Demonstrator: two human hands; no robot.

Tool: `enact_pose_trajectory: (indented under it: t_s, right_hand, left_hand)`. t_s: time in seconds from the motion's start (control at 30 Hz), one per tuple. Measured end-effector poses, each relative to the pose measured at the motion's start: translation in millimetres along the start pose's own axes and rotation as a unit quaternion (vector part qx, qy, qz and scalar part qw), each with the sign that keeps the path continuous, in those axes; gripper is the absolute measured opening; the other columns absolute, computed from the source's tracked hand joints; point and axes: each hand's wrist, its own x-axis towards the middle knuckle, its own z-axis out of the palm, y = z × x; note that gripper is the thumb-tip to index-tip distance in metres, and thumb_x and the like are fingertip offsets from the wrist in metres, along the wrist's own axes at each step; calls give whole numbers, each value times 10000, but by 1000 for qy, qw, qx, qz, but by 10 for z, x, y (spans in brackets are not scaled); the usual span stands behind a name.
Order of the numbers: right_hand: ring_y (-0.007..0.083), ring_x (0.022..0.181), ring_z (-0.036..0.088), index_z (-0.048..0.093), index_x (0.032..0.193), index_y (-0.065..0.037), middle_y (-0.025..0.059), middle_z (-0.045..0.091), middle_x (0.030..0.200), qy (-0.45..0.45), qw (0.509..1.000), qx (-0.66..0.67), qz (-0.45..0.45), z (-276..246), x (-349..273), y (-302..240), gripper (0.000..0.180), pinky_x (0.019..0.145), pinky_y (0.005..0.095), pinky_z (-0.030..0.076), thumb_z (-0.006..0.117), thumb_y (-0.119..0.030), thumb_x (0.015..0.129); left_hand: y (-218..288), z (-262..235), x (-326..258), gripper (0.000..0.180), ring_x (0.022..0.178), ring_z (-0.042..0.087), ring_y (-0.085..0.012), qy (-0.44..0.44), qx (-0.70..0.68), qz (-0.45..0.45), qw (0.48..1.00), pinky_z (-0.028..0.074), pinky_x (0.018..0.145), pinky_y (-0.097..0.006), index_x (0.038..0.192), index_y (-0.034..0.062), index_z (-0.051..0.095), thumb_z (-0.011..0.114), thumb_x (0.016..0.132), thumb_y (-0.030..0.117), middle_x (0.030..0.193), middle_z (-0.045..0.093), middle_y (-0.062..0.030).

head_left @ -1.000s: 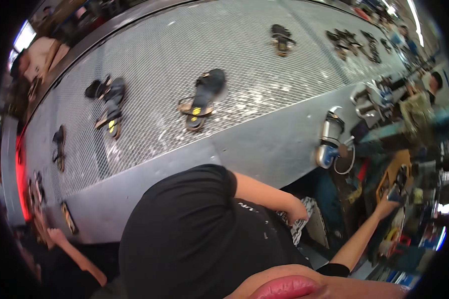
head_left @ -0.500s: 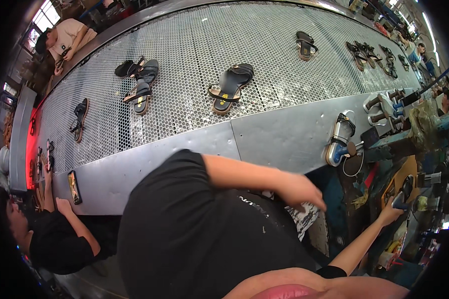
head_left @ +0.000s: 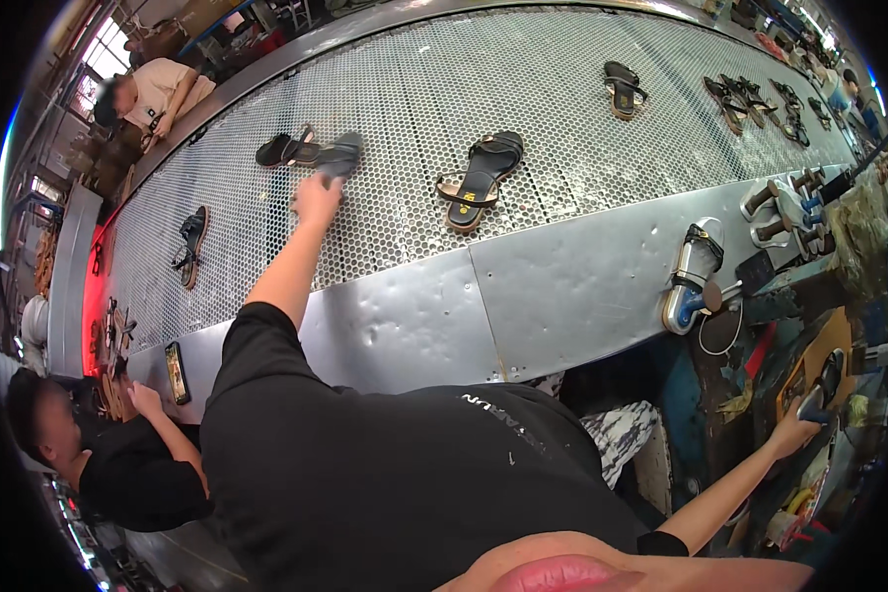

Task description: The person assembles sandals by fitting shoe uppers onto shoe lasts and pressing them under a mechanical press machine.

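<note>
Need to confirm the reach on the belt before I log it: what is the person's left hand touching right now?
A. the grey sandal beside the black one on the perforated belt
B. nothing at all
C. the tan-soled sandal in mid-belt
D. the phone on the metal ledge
A: the left hand is stretched out over the perforated belt, its fingers on the grey sandal lying next to the black sandal.

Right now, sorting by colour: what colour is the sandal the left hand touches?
Black sandal, head view.

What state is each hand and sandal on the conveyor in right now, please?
left hand: stretched out over the belt, touching the grey sandal
right hand: low at the bench, gripping a dark sandal
black sandal: flat, beside the grey one
brown-soled sandal: lying flat, untouched
</note>
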Motion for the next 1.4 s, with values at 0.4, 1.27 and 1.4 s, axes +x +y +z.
enact_pose_trajectory:
  t_s: [0.4,1.27,1.4]
  right_hand:
    - [395,1032,589,483,1225,44,261,596,1088,37,998,6,-58,-14,-55,300,644,878,437,488,695,-415,826]
    - [219,1143,486,463,1150,-5,164,521,1268,-164,816,554,15,-1922,-2584,-2201,526,990,334,358,672,13,668]
    - [327,1326,393,399,1069,-53,213,502,1299,-218,757,612,-64,-2104,-2587,-2095,495,1073,416,281,671,14,661]
  left_hand:
    - [-390,211,1158,282,1081,558,-350,-43,339,283,896,524,861,-435,1136,74,603,503,875,111,1138,571,-120]
    - [3088,-881,-3188,378,992,638,-240,-811,-499,68,297,530,838,-361,1170,11,565,684,832,132,1094,632,-100]
    - [3691,-510,-2459,374,1011,613,-250,-698,-680,63,216,502,894,-375,1193,-65,515,555,884,140,1135,600,-160]
